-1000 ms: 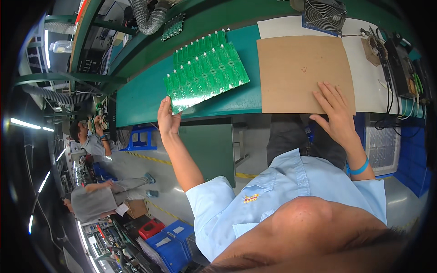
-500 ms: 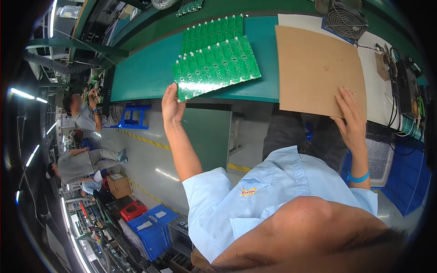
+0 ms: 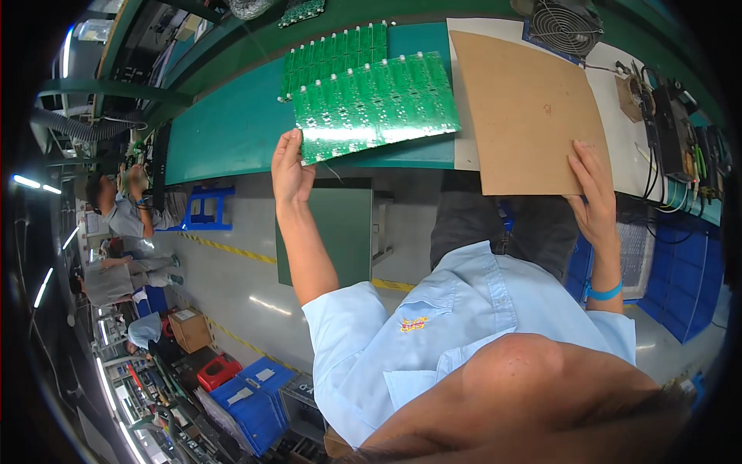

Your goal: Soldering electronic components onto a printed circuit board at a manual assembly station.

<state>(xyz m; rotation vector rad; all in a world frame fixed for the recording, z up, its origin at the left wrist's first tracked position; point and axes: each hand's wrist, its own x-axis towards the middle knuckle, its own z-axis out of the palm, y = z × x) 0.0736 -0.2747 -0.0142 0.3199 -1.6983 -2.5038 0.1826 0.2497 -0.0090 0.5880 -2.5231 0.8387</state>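
Observation:
My left hand [image 3: 291, 170] is closed on the near left corner of a green circuit board panel [image 3: 379, 108], thumb and fingers pinching it. The panel is held tilted above the bench, its right end close to a brown cardboard sheet [image 3: 533, 116]. Behind it, partly covered, lies another green board panel [image 3: 336, 52] with small white parts along its far edge. My right hand [image 3: 593, 189] grips the cardboard's near right edge, fingers lying on top and the thumb mostly hidden at the edge. The sheet lies over a white surface [image 3: 466, 147].
A teal mat [image 3: 224, 131] covers the bench's left part. A fan with a round guard [image 3: 563, 29] stands at the back right, near cables and a black device [image 3: 674, 131]. Below are a dark green cabinet [image 3: 332, 232] and a blue stool [image 3: 210, 207]. Other people are at far left.
The held panel has moved right, toward the cardboard, and farther off the panel behind it. The cardboard has turned a little, uncovering a white strip at its left. The whole view has shifted slightly.

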